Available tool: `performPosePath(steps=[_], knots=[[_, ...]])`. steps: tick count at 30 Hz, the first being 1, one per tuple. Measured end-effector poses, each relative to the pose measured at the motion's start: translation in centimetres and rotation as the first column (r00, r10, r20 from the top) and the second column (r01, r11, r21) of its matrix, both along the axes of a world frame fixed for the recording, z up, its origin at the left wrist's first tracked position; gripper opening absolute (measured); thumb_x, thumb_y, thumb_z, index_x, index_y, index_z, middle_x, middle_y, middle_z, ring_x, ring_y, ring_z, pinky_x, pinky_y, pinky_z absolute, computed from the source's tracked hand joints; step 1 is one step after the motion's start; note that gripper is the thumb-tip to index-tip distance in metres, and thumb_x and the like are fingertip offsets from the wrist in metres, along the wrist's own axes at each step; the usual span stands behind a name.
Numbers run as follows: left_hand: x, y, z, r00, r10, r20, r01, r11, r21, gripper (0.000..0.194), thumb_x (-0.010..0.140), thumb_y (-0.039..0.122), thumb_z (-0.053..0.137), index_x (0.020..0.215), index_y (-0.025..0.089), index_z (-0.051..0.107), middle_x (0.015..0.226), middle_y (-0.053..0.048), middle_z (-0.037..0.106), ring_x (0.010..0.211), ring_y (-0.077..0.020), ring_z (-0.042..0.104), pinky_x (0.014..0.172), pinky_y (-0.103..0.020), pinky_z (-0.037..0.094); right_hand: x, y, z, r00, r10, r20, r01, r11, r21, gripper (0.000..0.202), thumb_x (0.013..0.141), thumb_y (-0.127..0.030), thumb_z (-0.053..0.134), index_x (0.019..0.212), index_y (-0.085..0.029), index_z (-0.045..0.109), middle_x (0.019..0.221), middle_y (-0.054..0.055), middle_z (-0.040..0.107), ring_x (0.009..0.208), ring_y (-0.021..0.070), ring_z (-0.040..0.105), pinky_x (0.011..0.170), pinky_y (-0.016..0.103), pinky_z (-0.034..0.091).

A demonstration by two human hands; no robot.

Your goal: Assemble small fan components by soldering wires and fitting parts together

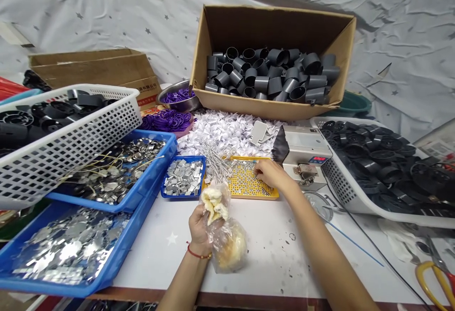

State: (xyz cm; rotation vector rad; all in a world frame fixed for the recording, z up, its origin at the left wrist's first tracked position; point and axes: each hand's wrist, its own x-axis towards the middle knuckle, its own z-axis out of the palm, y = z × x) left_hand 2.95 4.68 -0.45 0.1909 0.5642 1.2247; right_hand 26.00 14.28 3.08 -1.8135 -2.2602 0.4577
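Note:
My left hand (199,228), with a red cord bracelet at the wrist, is closed round a clear plastic bag of bread (215,203). Torn, pale crumb shows at the bag's top, and a rounder browned piece (231,249) hangs lower inside the plastic. Over the right part of a yellow tray (254,196) is my right hand (268,172), its fingers curled together at small metal pieces; whatever they hold is hidden. Beside that tray lie a bundle of thin metal strands (216,161) and a blue tray (204,171) of flat silver pieces.
Black plastic cups fill a cardboard box (256,104) at the back. White baskets (71,145) of black parts flank the table. Blue bins (122,202) of metal parts stand left. A device with a red display (317,160), a glass dish (320,205) and yellow-handled scissors (435,278) are right.

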Motion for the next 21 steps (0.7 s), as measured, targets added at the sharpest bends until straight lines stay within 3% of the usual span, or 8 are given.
performPosePath(steps=[5, 12, 21], knots=[[0.1, -0.1, 0.1, 1.0, -0.002, 0.008, 0.002, 1.0, -0.001, 0.012, 0.059, 0.022, 0.066, 0.062, 0.012, 0.059, 0.057, -0.003, 0.057, 0.042, -0.0105, 0.048, 0.035, -0.019, 0.037, -0.2, 0.1, 0.1, 0.998, 0.05, 0.044, -0.048, 0.997, -0.054, 0.024, 0.072, -0.001, 0.058, 0.077, -0.02, 0.072, 0.087, 0.005, 0.071, 0.078, 0.0163, 0.06, 0.061, 0.025, 0.029], [0.3, -0.1, 0.4, 0.999, 0.014, 0.032, -0.014, 1.0, -0.013, 0.01, 0.059, 0.02, 0.065, 0.063, 0.012, 0.059, 0.059, -0.004, 0.058, 0.049, -0.013, 0.053, 0.038, -0.02, 0.04, -0.4, 0.0, 0.4, 0.996, 0.049, 0.081, -0.043, 0.996, -0.074, 0.02, 0.069, -0.002, 0.058, 0.067, -0.018, 0.071, 0.074, 0.004, 0.067, 0.067, 0.0136, 0.055, 0.057, 0.025, 0.025], [0.2, 0.0, 0.1, 1.0, 0.019, -0.012, -0.02, 0.999, -0.033, 0.015, 0.055, 0.024, 0.068, 0.057, 0.012, 0.06, 0.051, -0.003, 0.055, 0.038, -0.0106, 0.046, 0.032, -0.019, 0.034, -0.1, -0.4, 1.4, 0.988, 0.109, 0.111, -0.095, 0.988, -0.119, 0.02, 0.065, -0.002, 0.058, 0.059, -0.016, 0.07, 0.05, -0.004, 0.038, 0.051, 0.0081, 0.027, 0.056, 0.027, 0.016]])
